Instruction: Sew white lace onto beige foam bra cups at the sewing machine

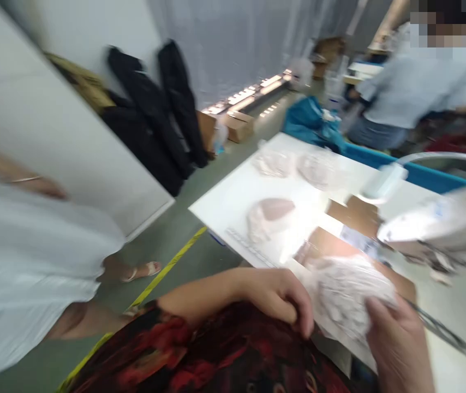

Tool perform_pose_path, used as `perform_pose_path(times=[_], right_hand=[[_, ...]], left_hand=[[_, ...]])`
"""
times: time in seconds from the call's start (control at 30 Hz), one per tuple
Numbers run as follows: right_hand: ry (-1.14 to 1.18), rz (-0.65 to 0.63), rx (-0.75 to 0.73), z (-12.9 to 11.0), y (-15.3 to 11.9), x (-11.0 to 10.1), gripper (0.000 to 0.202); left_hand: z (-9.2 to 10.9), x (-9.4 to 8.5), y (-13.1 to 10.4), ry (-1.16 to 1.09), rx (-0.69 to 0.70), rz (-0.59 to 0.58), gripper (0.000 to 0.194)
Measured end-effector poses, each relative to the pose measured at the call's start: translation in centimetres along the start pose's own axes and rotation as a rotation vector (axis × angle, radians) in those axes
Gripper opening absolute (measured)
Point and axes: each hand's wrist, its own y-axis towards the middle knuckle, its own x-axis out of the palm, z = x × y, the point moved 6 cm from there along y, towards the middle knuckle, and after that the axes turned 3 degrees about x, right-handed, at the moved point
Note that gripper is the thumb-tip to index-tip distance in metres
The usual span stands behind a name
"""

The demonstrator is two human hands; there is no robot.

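Note:
A clear plastic bag (347, 295) filled with whitish, thin pieces lies at the near edge of the white table (220, 204); blur hides what the pieces are. My right hand (399, 335) grips this bag at its right side, thumb on top. Just left of the bag, my left hand (286, 300) is held in front of my body with its fingers curled down. Whether anything is inside those fingers is hidden. Under and behind the bag are brown cardboard pieces (356, 215). Scissors (441, 327) with dark handles rest right of my right hand.
A white sewing machine (433, 218) and a lamp (384, 183) stand at the right. More filled plastic bags (274, 164) and a pale bundle (268, 218) lie on the table. One person (32, 262) stands at the left; another (421, 82) sits behind. Cardboard boxes (237, 125) are on the floor.

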Motion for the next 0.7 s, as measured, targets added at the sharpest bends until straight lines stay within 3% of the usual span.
perform_pose_path(times=[0.07, 0.1, 0.17, 0.2, 0.3, 0.4, 0.53, 0.7], right_hand=[[0.061, -0.085, 0.101, 0.5, -0.7, 1.1, 0.032], [0.077, -0.156, 0.114, 0.4, -0.7, 1.9, 0.029], [0.052, -0.280, 0.082, -0.1, -0.7, 3.3, 0.023], [0.020, -0.300, 0.053, -0.4, -0.6, 3.5, 0.021], [-0.081, -0.272, -0.009, -0.8, -0.6, 3.3, 0.018], [-0.113, -0.188, -0.065, -0.9, -0.7, 2.4, 0.017], [-0.054, -0.102, -0.120, -1.0, -0.7, 1.8, 0.020], [-0.047, -0.043, -0.026, -0.3, -0.6, 2.0, 0.027]], left_hand=[[3.0, -3.7, -0.9, 0.202, 0.101, 0.331, 0.027], [3.9, -5.0, -0.9, 0.314, 0.139, 0.451, 0.049], [3.5, -5.6, 0.2, 0.423, 0.050, 0.455, 0.080], [2.7, -5.4, 0.8, 0.444, -0.013, 0.420, 0.086], [0.0, -4.0, 2.4, 0.405, -0.134, 0.331, 0.065], [-1.2, -3.3, 3.0, 0.377, -0.115, 0.320, 0.044], [-1.1, -3.1, 3.0, 0.496, -0.107, 0.291, 0.038], [0.0, -2.9, 3.1, 0.700, -0.074, 0.291, 0.033]])
